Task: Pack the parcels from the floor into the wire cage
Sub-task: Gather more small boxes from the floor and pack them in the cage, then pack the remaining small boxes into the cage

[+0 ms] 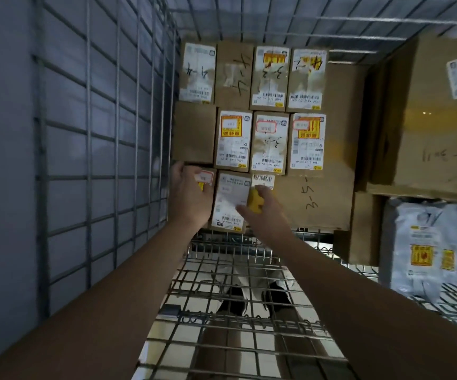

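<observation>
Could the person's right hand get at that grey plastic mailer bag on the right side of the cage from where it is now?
Probably yes. The right hand rests on the small labelled cardboard boxes, and the grey plastic mailer bag lies off to its right with nothing on top of it and only open cage space between them.

Small labelled brown parcels stand packed in tight rows inside the wire cage.

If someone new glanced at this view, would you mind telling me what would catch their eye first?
Probably the neat rows of small labelled boxes standing side by side inside the wire cage, their white and yellow stickers bright in the dim light. Next, the left hand and right hand reach into the nearest row, each on a small box. A grey plastic parcel lies at the right, below a large brown carton.
</observation>
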Available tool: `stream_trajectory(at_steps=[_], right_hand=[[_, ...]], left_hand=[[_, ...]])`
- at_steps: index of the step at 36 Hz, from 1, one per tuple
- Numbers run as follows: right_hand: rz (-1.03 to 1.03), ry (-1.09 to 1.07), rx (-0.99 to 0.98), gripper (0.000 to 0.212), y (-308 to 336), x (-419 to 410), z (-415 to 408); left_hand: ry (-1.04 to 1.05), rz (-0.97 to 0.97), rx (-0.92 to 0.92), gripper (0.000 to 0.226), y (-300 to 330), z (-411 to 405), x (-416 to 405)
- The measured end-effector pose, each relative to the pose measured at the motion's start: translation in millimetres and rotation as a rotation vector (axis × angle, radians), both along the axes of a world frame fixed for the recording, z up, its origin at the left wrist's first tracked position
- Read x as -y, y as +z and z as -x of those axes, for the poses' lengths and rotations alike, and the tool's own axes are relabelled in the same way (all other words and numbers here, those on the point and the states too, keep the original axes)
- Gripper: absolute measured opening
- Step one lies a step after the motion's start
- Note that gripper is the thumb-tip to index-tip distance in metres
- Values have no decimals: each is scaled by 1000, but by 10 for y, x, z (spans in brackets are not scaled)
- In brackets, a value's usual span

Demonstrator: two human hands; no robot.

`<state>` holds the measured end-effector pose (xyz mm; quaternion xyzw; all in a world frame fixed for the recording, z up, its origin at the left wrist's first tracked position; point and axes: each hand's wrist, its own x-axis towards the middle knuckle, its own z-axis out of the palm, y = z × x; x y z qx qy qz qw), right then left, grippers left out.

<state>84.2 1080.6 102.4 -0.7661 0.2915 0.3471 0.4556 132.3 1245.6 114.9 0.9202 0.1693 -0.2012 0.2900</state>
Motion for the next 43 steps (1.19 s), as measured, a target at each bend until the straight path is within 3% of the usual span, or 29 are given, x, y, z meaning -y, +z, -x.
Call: stream_trajectory(at_steps=[5,10,14,16,21,28,34,43], right_hand=[[37,111,57,61,670,461,-96],[156,307,184,61,1888,975,-358],[310,562,316,65,2959,1288,-534],[359,605,365,67,3483,1406,-554],[469,558,487,69,4689,1631,-405],[645,489,650,66,5863,1932,242],[756,281,684,70,6552,2287,1052],[961,29,619,67,7186,2981,2614]], left_hand=[[-89,36,-36,29,735,-192,-18],[-348,10,-25,39,2071,-437,40],[-531,-86,0,23,3245,-601,233],[-576,-90,-19,29,3723,-615,307],[-773,-136,70,68,4717,-476,572],[-1139,-196,299,74,5827,-421,1119],[-1265,-174,533,74,6624,-99,1587],[-1495,-167,694,75,7214,864,2676]])
